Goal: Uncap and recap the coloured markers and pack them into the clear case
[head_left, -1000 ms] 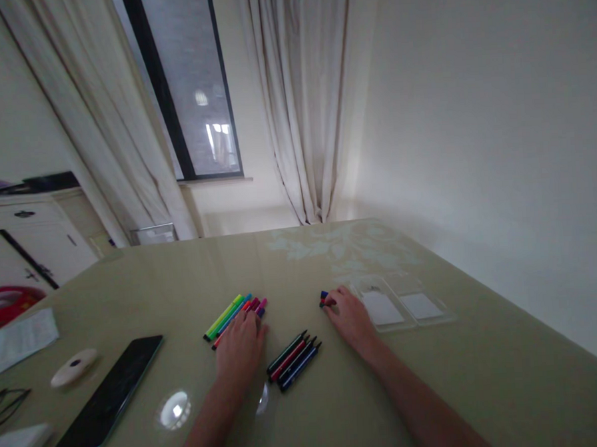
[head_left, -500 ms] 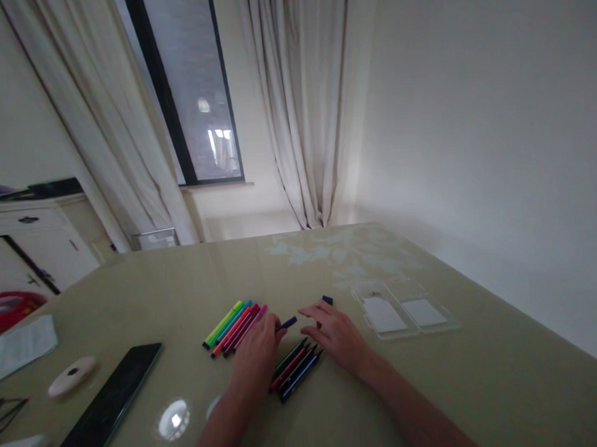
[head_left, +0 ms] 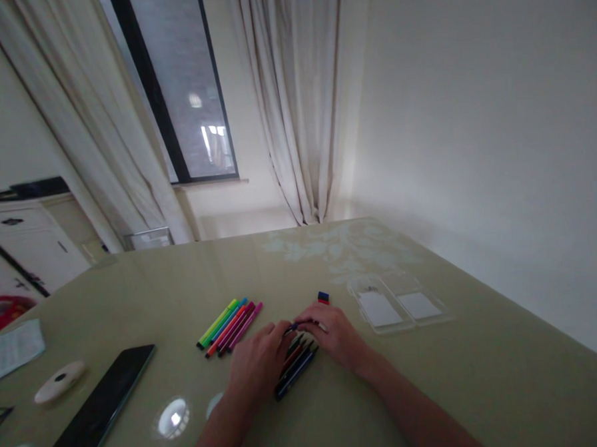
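Observation:
My left hand (head_left: 258, 359) is closed around a dark blue felt-tip marker (head_left: 293, 326), mostly hidden by my fingers. The fingertips of my right hand (head_left: 338, 333) pinch the marker's far end. Under and between my hands lie several dark and red uncapped markers (head_left: 295, 377), side by side with their tips pointing away to the right. A few loose caps (head_left: 323, 296), dark blue and red, sit just beyond my right fingers, partly covered. To the left of my left hand is a row of bright capped markers (head_left: 228, 328) in yellow, green, blue, orange and pink.
An unfolded clear plastic case (head_left: 408, 327) with white inserts lies on the table (head_left: 437, 389) at the right. On the left are a dark tablet-like device (head_left: 95, 411), a pale oval object (head_left: 60, 381) and a light blue sheet (head_left: 15, 348). A round glare spot shows near my left forearm.
My right hand has moved left, and its fingers have closed on the end of the marker in my left hand. The red cap by the blue one has come into view.

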A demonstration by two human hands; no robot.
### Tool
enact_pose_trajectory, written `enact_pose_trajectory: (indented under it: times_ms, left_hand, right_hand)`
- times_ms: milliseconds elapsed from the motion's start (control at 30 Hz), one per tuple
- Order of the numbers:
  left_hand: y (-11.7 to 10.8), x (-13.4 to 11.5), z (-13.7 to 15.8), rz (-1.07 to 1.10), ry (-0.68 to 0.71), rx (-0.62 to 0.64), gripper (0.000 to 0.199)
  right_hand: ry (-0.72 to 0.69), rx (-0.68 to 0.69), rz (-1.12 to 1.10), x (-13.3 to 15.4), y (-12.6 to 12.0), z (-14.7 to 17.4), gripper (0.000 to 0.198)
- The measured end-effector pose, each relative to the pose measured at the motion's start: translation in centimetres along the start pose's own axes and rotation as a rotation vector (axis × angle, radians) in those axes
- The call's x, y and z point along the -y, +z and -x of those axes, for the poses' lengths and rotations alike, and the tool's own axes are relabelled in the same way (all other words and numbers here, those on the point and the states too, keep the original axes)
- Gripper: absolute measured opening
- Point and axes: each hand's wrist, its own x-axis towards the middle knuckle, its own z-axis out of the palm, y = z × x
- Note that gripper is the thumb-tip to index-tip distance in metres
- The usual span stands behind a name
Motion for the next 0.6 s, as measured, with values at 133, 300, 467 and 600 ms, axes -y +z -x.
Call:
enact_pose_trajectory:
  times_ms: [133,300,467,600]
  left_hand:
    - [0.8,1.2,-0.2,0.124,-0.089,-0.078,0.035]
    - [2.1,2.0,-0.2,0.282,-0.065,-0.087,0.036]
    - [1.5,2.0,-0.5,0.358,-0.029,-0.001,0.026]
    - [0.9,3.8,-0.9,0.193,-0.167,-0.170,0.020]
  right_hand:
    - [0.122,-0.155,0.033,-0.8,-0.9,-0.3,0.015]
    - [0.354,-0.260,0.274,-3.1,-2.2,-0.4,0.009]
    - [0.433,-0.082,0.397,-3.6,-2.1,-0.2,0.004]
    - [0.447,-0.019,0.466,-3.2,-1.6,-0.1,0.005]
